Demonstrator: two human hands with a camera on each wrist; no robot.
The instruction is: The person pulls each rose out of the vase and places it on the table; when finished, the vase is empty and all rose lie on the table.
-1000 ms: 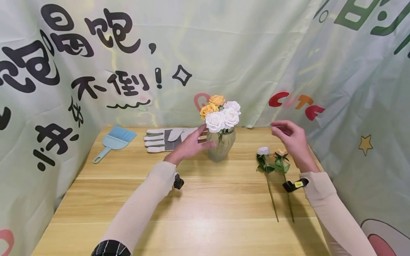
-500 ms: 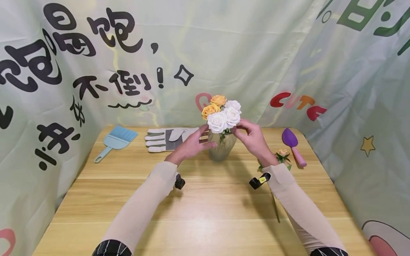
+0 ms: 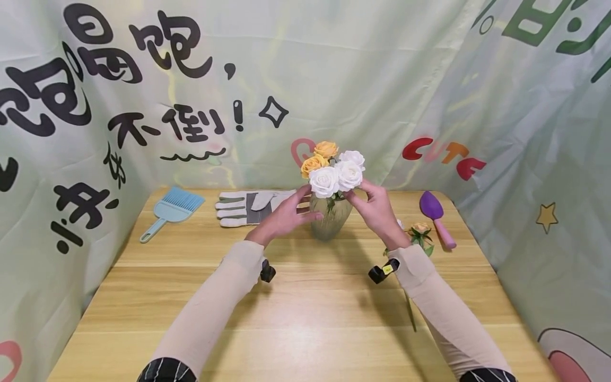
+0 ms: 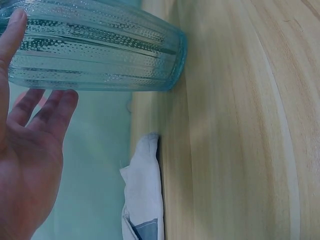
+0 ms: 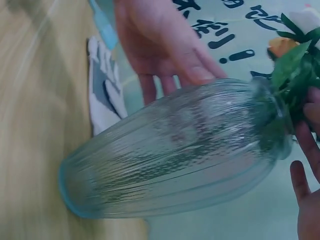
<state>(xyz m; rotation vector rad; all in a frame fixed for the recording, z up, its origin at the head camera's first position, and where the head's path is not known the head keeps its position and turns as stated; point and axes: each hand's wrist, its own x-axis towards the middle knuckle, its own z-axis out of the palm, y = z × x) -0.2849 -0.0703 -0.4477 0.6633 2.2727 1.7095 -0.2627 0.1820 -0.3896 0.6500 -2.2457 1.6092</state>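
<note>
A clear ribbed glass vase [image 3: 326, 228] stands upright on the wooden table, holding white roses [image 3: 349, 175] and orange roses [image 3: 315, 165]. My left hand [image 3: 285, 215] holds the vase from its left side, thumb on the near face and fingers reaching behind, as the left wrist view shows at the glass [image 4: 95, 50]. On the other side, my right hand [image 3: 377, 209] pinches a white rose just under its bloom, above the vase mouth. In the right wrist view its fingers [image 5: 307, 145] lie among green leaves [image 5: 292, 70] at the rim; the pinched stem is mostly hidden.
A peach rose [image 3: 420, 232] lies on the table by my right wrist, with another stem [image 3: 411, 313] partly under the forearm. A purple trowel [image 3: 433, 209] lies further right. At the back left are a work glove [image 3: 238, 208] and a blue dustpan [image 3: 175, 208]. Printed cloth surrounds the table.
My right hand has come left from above the loose roses to the bouquet, uncovering the trowel. Over the last half second the right-hand white roses have shifted slightly right. The left hand stays at the vase.
</note>
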